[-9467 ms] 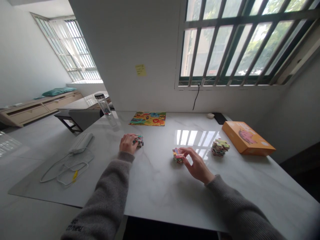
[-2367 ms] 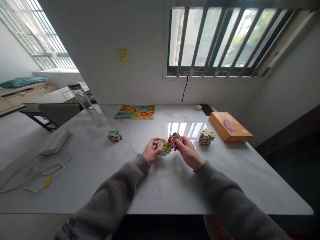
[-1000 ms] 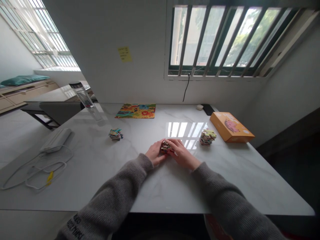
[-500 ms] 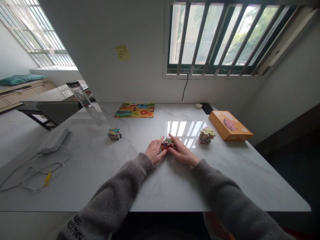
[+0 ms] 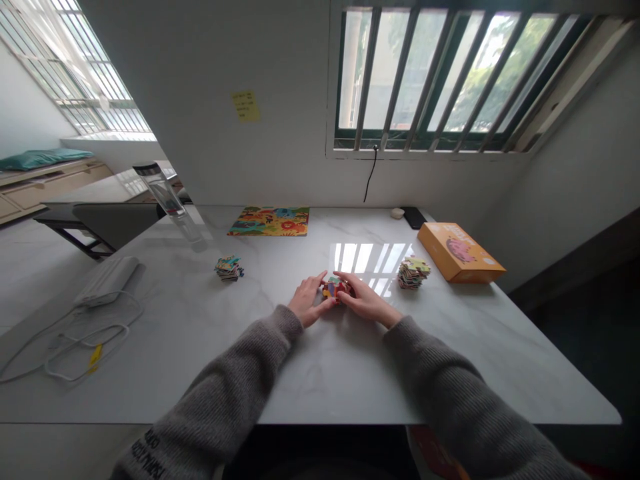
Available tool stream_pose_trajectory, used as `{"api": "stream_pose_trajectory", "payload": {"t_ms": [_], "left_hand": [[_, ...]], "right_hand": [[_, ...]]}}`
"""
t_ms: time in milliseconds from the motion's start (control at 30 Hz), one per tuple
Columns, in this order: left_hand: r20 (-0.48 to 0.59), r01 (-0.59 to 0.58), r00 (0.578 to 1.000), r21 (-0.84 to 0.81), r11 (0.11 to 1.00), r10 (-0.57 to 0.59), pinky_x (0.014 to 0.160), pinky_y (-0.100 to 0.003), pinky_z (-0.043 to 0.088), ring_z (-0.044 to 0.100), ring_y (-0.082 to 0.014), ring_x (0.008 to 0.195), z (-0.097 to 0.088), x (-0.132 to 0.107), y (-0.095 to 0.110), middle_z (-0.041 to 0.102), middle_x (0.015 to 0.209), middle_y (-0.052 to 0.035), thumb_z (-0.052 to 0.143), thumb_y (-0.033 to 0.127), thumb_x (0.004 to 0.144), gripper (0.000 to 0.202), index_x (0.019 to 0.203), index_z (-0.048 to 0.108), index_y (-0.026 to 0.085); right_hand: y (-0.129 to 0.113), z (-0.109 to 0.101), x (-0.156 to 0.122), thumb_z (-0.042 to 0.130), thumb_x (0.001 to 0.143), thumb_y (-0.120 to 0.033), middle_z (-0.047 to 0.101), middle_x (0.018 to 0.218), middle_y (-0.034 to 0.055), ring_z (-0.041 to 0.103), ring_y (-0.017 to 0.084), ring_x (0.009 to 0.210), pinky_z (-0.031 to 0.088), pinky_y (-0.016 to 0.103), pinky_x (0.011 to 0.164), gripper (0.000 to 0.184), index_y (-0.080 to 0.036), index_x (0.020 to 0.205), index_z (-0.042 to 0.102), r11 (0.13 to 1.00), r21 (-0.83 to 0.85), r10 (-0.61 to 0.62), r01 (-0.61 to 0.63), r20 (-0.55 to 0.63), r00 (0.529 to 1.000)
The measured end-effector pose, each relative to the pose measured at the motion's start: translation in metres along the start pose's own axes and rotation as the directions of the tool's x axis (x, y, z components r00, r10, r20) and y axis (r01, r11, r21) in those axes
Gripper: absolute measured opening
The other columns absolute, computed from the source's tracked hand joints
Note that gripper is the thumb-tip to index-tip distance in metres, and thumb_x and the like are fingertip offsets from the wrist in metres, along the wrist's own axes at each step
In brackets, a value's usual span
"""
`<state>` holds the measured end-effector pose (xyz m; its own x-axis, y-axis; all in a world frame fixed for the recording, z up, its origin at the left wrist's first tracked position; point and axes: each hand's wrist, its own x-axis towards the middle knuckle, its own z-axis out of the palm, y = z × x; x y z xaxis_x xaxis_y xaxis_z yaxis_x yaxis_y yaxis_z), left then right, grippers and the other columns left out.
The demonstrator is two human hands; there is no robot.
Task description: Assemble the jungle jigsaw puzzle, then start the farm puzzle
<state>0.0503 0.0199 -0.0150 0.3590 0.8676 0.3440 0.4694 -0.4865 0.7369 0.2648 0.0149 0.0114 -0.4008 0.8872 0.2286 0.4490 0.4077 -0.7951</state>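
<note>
A small stack of colourful puzzle pieces (image 5: 334,289) rests on the white marble table (image 5: 320,367) between my two hands. My left hand (image 5: 309,304) presses against the stack's left side with fingers stretched along it. My right hand (image 5: 363,300) cups the right side, fingers laid flat against the pieces. Both hands squeeze the stack from either side. A second, smaller stack of pieces (image 5: 229,268) lies to the left. A taller stack of pieces (image 5: 413,272) stands to the right.
An orange puzzle box (image 5: 459,252) lies at the right, a finished colourful puzzle board (image 5: 271,221) at the back. A clear bottle (image 5: 167,197), a white power adapter (image 5: 106,281) with looped cable (image 5: 75,350) sit at left; a dark phone (image 5: 415,217) near the wall.
Earlier each hand held pieces above the table, then brought them down together as one stack. Over the last half second the hands stay pressed around the stack, barely shifting.
</note>
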Motion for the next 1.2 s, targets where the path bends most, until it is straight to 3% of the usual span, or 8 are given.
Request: {"api": "stream_pose_trajectory", "payload": {"t_ms": [133,333,500,600,800,1033,1133,1200], "left_hand": [[0.123,0.061,0.992,-0.224,0.973,-0.033,0.094,-0.042,0.049,0.063,-0.0256,0.102,-0.017,-0.004,0.001,0.065,0.113,-0.0106,0.057,0.047,0.09,0.056,0.139,0.053,0.021],[0.205,-0.135,0.969,-0.015,0.991,0.135,0.105,-0.049,0.042,0.054,-0.0344,0.121,-0.017,-0.015,0.001,0.055,0.136,-0.0136,0.084,0.039,0.06,0.093,0.144,0.047,0.024],[0.25,-0.175,0.957,0.083,0.981,0.149,0.099,-0.046,0.045,0.059,-0.0333,0.109,-0.009,-0.012,0.001,0.063,0.124,-0.0128,0.079,0.031,0.061,0.081,0.137,0.052,0.023],[0.227,-0.176,0.963,0.105,0.979,0.148,0.096,-0.045,0.046,0.059,-0.0329,0.104,-0.01,-0.012,0.002,0.065,0.118,-0.0127,0.079,0.033,0.06,0.079,0.134,0.054,0.021],[0.309,-0.255,0.93,0.158,0.954,0.198,0.09,-0.044,0.046,0.057,-0.0317,0.096,-0.015,-0.027,0.011,0.065,0.108,-0.0122,0.075,0.038,0.065,0.069,0.128,0.056,0.018],[0.301,-0.269,0.931,0.18,0.946,0.207,0.09,-0.044,0.047,0.057,-0.0317,0.097,-0.017,-0.055,0.017,0.061,0.109,-0.0122,0.076,0.038,0.062,0.089,0.141,0.042,0.018],[0.328,-0.274,0.924,0.201,0.941,0.199,0.091,-0.046,0.046,0.057,-0.032,0.099,-0.022,-0.06,0.022,0.06,0.112,-0.0124,0.079,0.044,0.063,0.097,0.146,0.036,0.019],[0.323,-0.289,0.922,0.199,0.936,0.216,0.093,-0.047,0.046,0.055,-0.0324,0.102,-0.028,-0.061,0.028,0.058,0.117,-0.0132,0.082,0.049,0.061,0.098,0.143,0.038,0.019]], "right_hand": [[-0.014,0.008,-0.009,0.057,0.091,-0.035,0.067,0.112,0.0084,0.062,0.022,0.09,0.05,0.037,0.084,0.047,-0.019,0.134,0.055,0.997,0.072,0.021,-0.03,0.128,0.992],[-0.024,0.017,-0.014,0.045,0.096,-0.026,0.065,0.11,0.0109,0.054,0.026,0.103,0.042,0.044,0.097,0.03,-0.018,0.118,0.065,0.983,-0.177,0.064,-0.042,0.123,0.99],[-0.028,0.022,-0.02,0.043,0.097,-0.027,0.06,0.105,0.0105,0.05,0.025,0.102,0.043,0.042,0.096,0.026,-0.019,0.114,0.061,0.96,-0.28,0.046,-0.028,0.055,0.997],[-0.031,0.022,-0.023,0.044,0.097,-0.029,0.059,0.098,0.0088,0.049,0.025,0.097,0.044,0.043,0.092,0.017,-0.019,0.102,0.057,0.951,-0.302,0.073,-0.063,0.023,0.997],[-0.041,0.023,-0.029,0.046,0.096,-0.029,0.056,0.091,0.0066,0.051,0.023,0.089,0.045,0.038,0.084,0.013,-0.021,0.088,0.052,0.963,-0.27,0.007,0.021,0.103,0.995],[-0.053,0.024,-0.036,0.054,0.091,-0.027,0.058,0.084,0.0036,0.052,0.019,0.08,0.043,0.032,0.075,0.009,-0.02,0.085,0.054,0.973,-0.192,-0.079,0.126,0.234,0.969],[-0.049,0.018,-0.033,0.051,0.094,-0.03,0.061,0.083,0.0026,0.054,0.018,0.077,0.042,0.031,0.072,0.014,-0.02,0.086,0.057,0.994,-0.096,-0.035,0.061,0.252,0.967],[-0.043,0.012,-0.03,0.045,0.096,-0.031,0.062,0.082,0.0017,0.055,0.018,0.076,0.042,0.03,0.07,0.019,-0.02,0.087,0.058,0.999,-0.047,0.023,-0.014,0.196,0.98]]}}
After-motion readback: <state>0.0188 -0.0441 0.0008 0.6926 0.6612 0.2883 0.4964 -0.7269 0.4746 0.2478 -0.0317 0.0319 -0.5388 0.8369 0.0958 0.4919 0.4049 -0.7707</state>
